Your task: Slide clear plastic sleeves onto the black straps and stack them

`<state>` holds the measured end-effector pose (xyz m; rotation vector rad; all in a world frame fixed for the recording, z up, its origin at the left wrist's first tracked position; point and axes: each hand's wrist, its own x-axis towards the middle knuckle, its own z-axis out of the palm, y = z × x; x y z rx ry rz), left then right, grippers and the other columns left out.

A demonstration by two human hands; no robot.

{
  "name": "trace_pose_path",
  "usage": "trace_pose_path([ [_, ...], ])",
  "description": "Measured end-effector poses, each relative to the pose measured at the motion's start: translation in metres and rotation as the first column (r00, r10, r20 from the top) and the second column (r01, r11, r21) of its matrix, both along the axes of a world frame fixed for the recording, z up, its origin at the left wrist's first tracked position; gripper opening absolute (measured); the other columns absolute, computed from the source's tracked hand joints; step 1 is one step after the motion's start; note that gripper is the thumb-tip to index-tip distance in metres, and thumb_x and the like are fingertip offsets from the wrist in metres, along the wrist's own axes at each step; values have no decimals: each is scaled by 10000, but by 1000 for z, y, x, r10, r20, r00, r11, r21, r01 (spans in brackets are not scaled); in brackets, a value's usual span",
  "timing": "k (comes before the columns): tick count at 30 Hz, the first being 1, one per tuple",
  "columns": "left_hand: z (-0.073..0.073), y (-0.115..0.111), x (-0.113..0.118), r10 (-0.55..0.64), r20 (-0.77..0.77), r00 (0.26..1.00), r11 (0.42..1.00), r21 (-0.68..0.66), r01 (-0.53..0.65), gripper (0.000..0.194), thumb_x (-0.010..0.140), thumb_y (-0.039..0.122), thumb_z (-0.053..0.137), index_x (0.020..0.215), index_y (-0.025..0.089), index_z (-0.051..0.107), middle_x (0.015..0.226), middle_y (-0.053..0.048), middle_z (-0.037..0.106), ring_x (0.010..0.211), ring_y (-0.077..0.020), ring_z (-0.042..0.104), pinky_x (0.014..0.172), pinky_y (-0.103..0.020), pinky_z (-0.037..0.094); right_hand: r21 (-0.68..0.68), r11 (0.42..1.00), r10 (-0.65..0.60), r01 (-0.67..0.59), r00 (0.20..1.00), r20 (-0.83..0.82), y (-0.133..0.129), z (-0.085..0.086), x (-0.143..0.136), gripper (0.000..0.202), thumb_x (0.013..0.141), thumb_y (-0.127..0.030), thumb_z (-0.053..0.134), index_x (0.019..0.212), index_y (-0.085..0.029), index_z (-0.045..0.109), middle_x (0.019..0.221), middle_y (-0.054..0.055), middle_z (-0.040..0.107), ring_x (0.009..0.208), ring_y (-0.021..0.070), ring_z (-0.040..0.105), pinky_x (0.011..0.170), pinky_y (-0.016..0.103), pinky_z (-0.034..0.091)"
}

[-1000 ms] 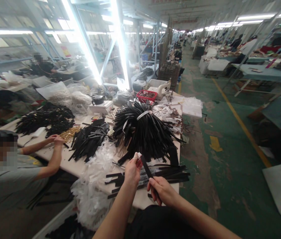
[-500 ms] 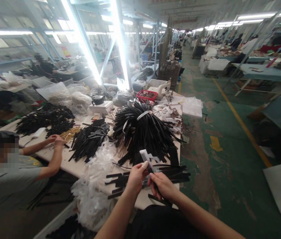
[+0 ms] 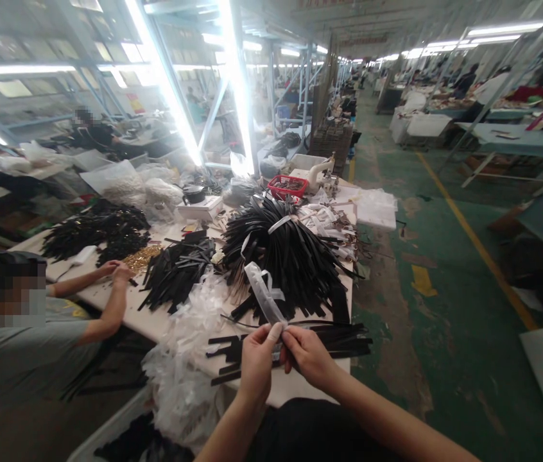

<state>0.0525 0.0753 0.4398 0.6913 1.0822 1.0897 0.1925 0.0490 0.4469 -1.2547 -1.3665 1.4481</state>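
Both hands meet over the near end of the table. A narrow, see-through white plastic sleeve sticks up and away from them, with a loose flap at its far end. My left hand pinches the sleeve's lower end between thumb and fingers. My right hand is closed at the same end, fingertips touching the left thumb; whether a strap is also inside its grip is hidden. Under and beside the hands lie loose black straps. Just beyond stands a large bundle of black straps, bound with a white band.
Crumpled clear plastic hangs over the table's left edge. Further left are a smaller black strap pile, gold-coloured pieces and a co-worker's hands. A red basket stands behind the bundle. Green floor runs along the right.
The plastic sleeve now leans further left and shows more of its length. My right hand has come up against the left. The black strap seen below my right hand earlier is out of sight.
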Motion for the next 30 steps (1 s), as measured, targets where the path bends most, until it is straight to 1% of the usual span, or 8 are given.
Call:
trace_pose_path([
  [4, 5, 14, -12, 307, 47, 951, 949, 54, -309, 246, 740, 373, 830, 830, 161, 742, 827, -42, 749, 720, -144, 685, 677, -230, 542, -39, 993, 111, -111, 994, 1, -1, -2, -1, 444, 998, -561, 453, 804, -191, 601, 635, 15, 662, 496, 148, 594, 517, 251, 454],
  [9, -7, -7, 0, 119, -13, 993, 993, 22, -119, 245, 746, 377, 827, 735, 164, 706, 658, -6, 672, 560, -129, 598, 541, -231, 480, 11, 1000, 11, -12, 997, 81, 7, 0, 2, 474, 1020, -541, 424, 729, -195, 567, 564, -7, 589, 433, 118, 516, 455, 229, 394],
  [13, -13, -5, 3, -8, 244, 970, 993, -116, 37, 379, 792, 483, 768, 987, 163, 719, 857, -98, 734, 671, -199, 665, 587, -292, 530, -44, 994, 97, -96, 995, 37, 10, -10, 2, 465, 1009, -553, 430, 754, -187, 563, 589, -6, 606, 393, 101, 482, 399, 220, 361],
  [15, -12, 11, 2, 39, 379, 925, 969, -242, 58, 374, 857, 502, 692, 1010, 161, 692, 890, -123, 734, 725, -224, 693, 645, -330, 564, -100, 988, 114, -114, 993, -3, 8, -18, -2, 454, 1002, -547, 426, 759, -185, 550, 571, -12, 600, 364, 94, 464, 366, 212, 337],
  [17, -10, 29, 2, 192, 393, 899, 944, -323, -61, 249, 899, 413, 665, 910, 165, 659, 803, -88, 714, 692, -197, 690, 680, -327, 577, -153, 981, 111, -119, 992, -64, 5, -26, -6, 395, 982, -528, 456, 817, -182, 550, 570, -21, 607, 365, 101, 488, 365, 207, 362],
  [21, -8, 35, 12, 365, 337, 868, 931, -149, -334, 194, 893, 333, 674, 817, 167, 611, 727, -29, 676, 660, -152, 667, 708, -301, 579, -200, 970, 116, -137, 987, -113, 2, -30, -8, 345, 974, -490, 456, 875, -176, 560, 562, -23, 610, 366, 111, 509, 363, 205, 371],
  [26, -9, 2, 23, 96, 104, 990, 994, -62, -90, 400, 870, 554, 651, 826, 156, 646, 661, -27, 654, 434, -115, 539, 356, -197, 364, -137, 990, 22, -26, 999, -26, 7, -28, -8, 396, 985, -502, 449, 787, -181, 571, 525, -17, 571, 376, 106, 492, 383, 215, 356],
  [30, -4, 7, 11, 138, 111, 984, 990, 6, -140, 402, 859, 556, 663, 828, 156, 644, 760, -54, 694, 572, -147, 629, 496, -233, 495, -216, 958, 150, -189, 972, -182, 4, -27, -7, 369, 961, -505, 490, 849, -166, 586, 573, -9, 617, 406, 117, 548, 403, 211, 409],
])
